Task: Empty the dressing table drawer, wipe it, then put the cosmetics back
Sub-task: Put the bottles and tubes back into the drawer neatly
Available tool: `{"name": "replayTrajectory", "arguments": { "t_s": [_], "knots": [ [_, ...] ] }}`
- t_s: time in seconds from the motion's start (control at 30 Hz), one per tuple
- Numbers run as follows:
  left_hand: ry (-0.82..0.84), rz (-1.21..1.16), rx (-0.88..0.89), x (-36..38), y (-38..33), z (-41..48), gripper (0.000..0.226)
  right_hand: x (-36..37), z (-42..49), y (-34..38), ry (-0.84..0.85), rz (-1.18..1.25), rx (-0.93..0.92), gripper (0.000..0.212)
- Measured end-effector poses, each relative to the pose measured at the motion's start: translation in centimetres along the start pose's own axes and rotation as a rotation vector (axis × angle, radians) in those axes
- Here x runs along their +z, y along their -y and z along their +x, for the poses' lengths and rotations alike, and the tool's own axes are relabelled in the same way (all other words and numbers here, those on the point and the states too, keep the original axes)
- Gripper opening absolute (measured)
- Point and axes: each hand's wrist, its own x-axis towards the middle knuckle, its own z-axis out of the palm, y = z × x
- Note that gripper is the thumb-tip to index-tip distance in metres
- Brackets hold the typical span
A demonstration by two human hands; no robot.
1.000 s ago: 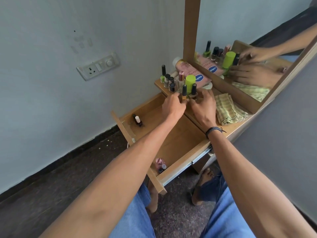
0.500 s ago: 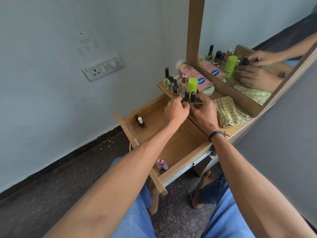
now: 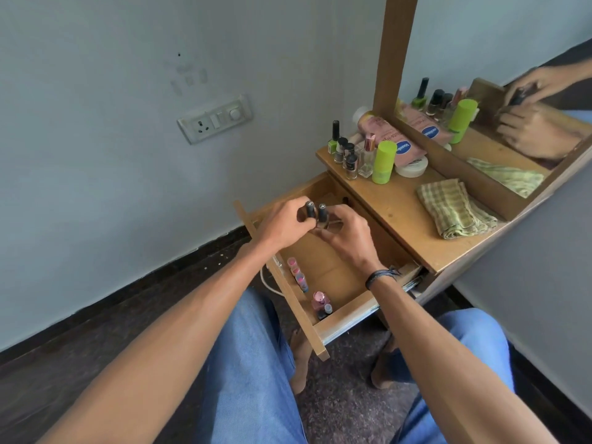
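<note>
The wooden drawer [image 3: 346,322] of the dressing table is pulled out. Above its far half, my left hand [image 3: 282,224] and my right hand [image 3: 344,235] are held together, fingers curled round two dark-capped nail polish bottles [image 3: 315,213]. Inside the drawer along its front wall lie small pink lip tubes [image 3: 298,277]. A pink bottle [image 3: 318,301] and a small dark bottle [image 3: 325,311] stand in the near corner. On the table top [image 3: 403,219] stand more nail polish bottles [image 3: 344,153], a lime green container [image 3: 382,161], a pink lotion bottle [image 3: 387,136] and a white jar [image 3: 413,168].
A folded green checked cloth [image 3: 455,213] lies on the table top by the mirror [image 3: 496,75]. A switch and socket plate [image 3: 214,118] is on the left wall. My knees in blue jeans [image 3: 256,363] sit below the drawer, bare feet on the dark floor.
Both hands lifted the two dark-capped bottles off the table top's edge and carried them back toward me, over the open drawer. The camera view shifted down and left.
</note>
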Motion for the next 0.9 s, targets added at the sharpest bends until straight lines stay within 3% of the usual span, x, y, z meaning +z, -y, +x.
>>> {"name": "replayTrajectory", "arguments": {
  "t_s": [0.23, 0.43, 0.9],
  "knots": [
    [0.141, 0.166, -0.115, -1.4, 3.7, -0.3, 0.006, 4.1, -0.1, -1.0, 0.191, -0.030, 0.094, 0.027],
    [0.120, 0.388, -0.105, -0.6, 5.3, 0.3, 0.015, 4.8, -0.6, -2.3, 0.232, -0.038, 0.147, 0.030],
    [0.040, 0.493, -0.145, 1.6, 6.6, 0.8, 0.021, 7.0, 1.1, -2.5, 0.322, -0.106, 0.137, 0.019]
  ]
}}
